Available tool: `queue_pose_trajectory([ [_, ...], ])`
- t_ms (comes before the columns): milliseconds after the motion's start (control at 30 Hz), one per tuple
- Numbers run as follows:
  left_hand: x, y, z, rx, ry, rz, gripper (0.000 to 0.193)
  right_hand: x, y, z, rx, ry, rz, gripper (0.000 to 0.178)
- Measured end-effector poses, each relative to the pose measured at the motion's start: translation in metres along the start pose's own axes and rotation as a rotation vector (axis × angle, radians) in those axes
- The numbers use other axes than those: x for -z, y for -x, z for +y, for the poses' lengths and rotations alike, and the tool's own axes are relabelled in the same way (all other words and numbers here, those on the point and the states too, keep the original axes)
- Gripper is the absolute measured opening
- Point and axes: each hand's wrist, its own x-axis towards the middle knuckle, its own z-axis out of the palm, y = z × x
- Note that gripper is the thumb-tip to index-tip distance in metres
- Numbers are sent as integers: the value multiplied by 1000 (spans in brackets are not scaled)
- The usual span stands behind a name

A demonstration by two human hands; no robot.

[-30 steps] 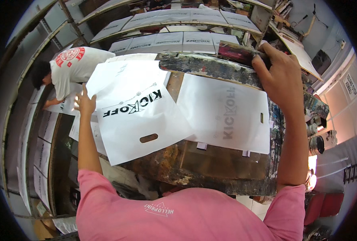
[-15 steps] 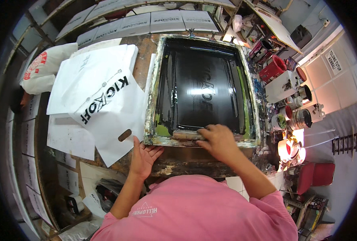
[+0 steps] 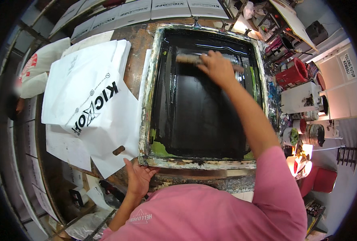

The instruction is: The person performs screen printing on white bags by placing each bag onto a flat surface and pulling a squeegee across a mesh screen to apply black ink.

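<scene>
Right hand (image 3: 218, 69) closed round squeegee (image 3: 188, 59), squeegee across far part of black-inked printing screen (image 3: 202, 164), left hand (image 3: 139, 179) palm up, loosely open, empty, by screen's near-left corner, printed white bag (image 3: 113, 130) alongside.

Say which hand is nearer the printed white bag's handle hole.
Left. The left hand is just below and right of the handle hole, by the screen frame's near edge; the right hand is farther off, toward the frame's far end, gripping the squeegee.
</scene>
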Motion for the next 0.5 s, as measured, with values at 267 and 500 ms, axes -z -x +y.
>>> queue_pose_trajectory([
  [267,-15,11,5,-107,24,51,102,-2,-79,52,96,-16,-70,48],
  [500,-6,18,8,-138,-29,-25,113,31,-24,5,131,-28,-157,42],
])
